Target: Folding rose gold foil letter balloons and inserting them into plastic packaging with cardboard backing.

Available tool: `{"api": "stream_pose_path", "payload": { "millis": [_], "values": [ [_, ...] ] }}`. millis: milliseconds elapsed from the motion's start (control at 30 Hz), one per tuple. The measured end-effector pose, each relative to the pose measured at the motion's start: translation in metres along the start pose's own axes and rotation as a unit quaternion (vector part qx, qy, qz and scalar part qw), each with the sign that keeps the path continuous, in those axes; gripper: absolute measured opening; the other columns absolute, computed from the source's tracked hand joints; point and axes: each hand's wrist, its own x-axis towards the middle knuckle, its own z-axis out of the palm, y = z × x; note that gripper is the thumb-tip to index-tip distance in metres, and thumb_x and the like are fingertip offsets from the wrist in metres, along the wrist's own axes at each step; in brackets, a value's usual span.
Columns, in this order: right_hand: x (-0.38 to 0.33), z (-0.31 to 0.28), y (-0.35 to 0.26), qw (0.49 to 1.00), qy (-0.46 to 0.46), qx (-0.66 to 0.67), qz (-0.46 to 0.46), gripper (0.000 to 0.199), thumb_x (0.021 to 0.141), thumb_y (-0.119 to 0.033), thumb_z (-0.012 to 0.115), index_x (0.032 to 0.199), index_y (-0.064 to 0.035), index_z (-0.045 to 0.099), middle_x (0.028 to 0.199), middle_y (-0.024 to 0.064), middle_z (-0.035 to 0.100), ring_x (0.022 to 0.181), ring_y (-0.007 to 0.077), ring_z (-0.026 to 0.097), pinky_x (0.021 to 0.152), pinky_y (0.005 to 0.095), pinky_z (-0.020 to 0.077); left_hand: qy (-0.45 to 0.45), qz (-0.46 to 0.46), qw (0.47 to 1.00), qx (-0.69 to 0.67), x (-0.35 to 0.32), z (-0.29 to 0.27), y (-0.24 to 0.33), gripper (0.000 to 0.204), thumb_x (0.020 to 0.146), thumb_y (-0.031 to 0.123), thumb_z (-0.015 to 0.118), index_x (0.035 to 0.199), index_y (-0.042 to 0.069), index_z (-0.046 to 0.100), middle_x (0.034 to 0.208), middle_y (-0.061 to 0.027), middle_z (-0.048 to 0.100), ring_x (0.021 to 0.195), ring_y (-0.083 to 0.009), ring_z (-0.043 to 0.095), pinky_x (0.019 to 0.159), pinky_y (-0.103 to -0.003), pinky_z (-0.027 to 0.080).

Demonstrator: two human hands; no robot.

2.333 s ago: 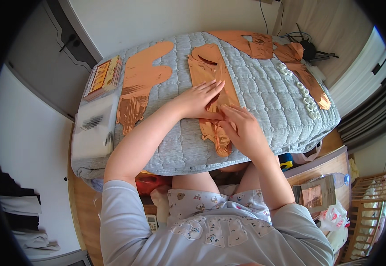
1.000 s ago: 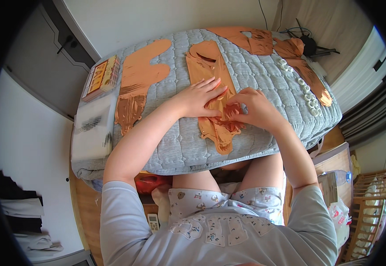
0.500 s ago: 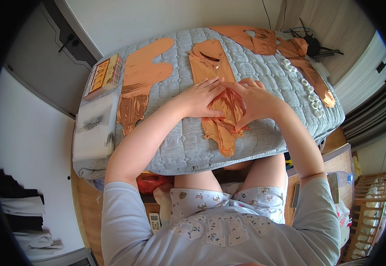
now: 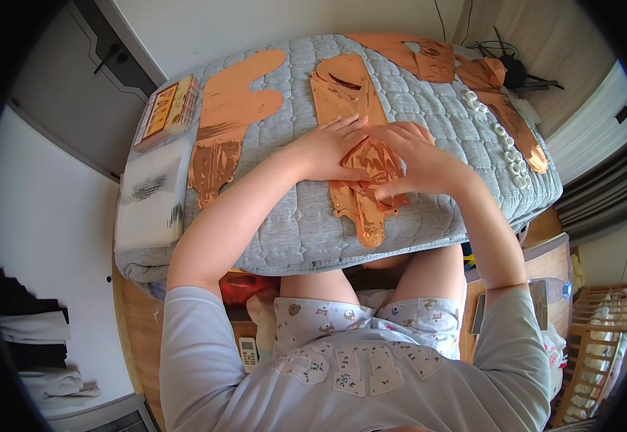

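Note:
A deflated rose-gold foil balloon [image 4: 349,72] lies lengthwise in the middle of the grey quilted bed [image 4: 277,216]. Both hands rest on it, palms down. My left hand [image 4: 334,150] lies flat along its left side, fingers stretched toward the far right. From the right, my right hand [image 4: 421,162] presses on it with fingers extended and thumb spread away toward the near end. The fingertips of the two hands meet or nearly meet. Between the palms the foil is crumpled and shiny, and its narrow tail points toward me. Neither hand grips the foil.
Another flat foil balloon [image 4: 234,108] lies left; more foil balloons [image 4: 429,61] lie at the far right. Several small white rolls [image 4: 508,147] line the right side. A patterned box [image 4: 166,111] and clear plastic packaging [image 4: 154,191] sit at the left edge. A black-legged object [image 4: 515,72] stands behind.
My right thumb has shifted slightly left over the foil, and the right hand lies flatter. The whole view has tilted a little; the balloons stay where they were.

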Motion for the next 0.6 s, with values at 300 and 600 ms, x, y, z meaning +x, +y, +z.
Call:
{"api": "stream_pose_path", "payload": {
  "millis": [300,600],
  "values": [
    [0.000,0.033,-0.029,0.989,0.035,0.131,-0.064,0.011,0.084,-0.010,0.075,0.093,-0.0024,0.076,0.090,0.0117,0.068,0.090,0.0315,0.066,0.080,0.0400,0.0540,0.030,0.006,0.999,0.019,-0.001,0.008,-0.004,0.098,0.088,0.056,0.070,0.160,0.003,0.030,0.167,-0.0154,0.031,0.156,-0.0317,0.025,0.128,-0.043,0.024],
    [-0.005,0.028,-0.036,0.992,-0.001,0.113,-0.063,0.017,0.083,-0.013,0.078,0.096,-0.0025,0.077,0.095,0.0122,0.068,0.092,0.0309,0.066,0.082,0.0398,0.0541,0.033,0.023,0.998,0.039,0.000,0.013,-0.009,0.102,0.088,0.067,0.065,0.160,0.003,0.031,0.167,-0.0195,0.029,0.155,-0.0368,0.027,0.127,-0.044,0.024]
  ]
}}
